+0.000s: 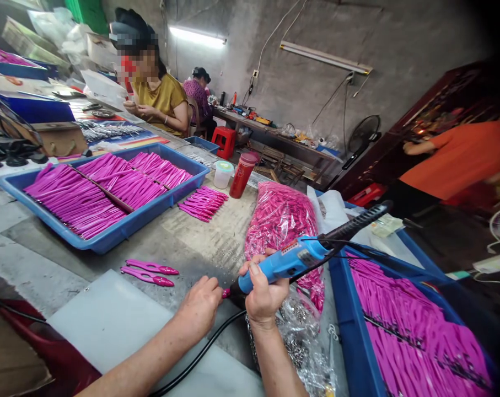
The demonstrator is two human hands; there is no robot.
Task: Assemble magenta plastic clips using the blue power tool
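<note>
My right hand (264, 292) is wrapped around a blue electric screwdriver (289, 262) with a black cord, its tip pointing left and down. My left hand (202, 306) is closed just left of the tip, pinching a small magenta piece (225, 293) against it; most of that piece is hidden by the fingers. Two finished magenta handles (148, 272) lie on the grey table to the left of my hands. A white board (109, 320) lies under my left forearm.
A blue tray (109, 237) full of magenta handles sits at the left, another blue tray (349, 320) at the right. A clear bag (280, 218) of pink parts lies behind my hands. A red cup (242, 175) stands farther back. Other people work beyond.
</note>
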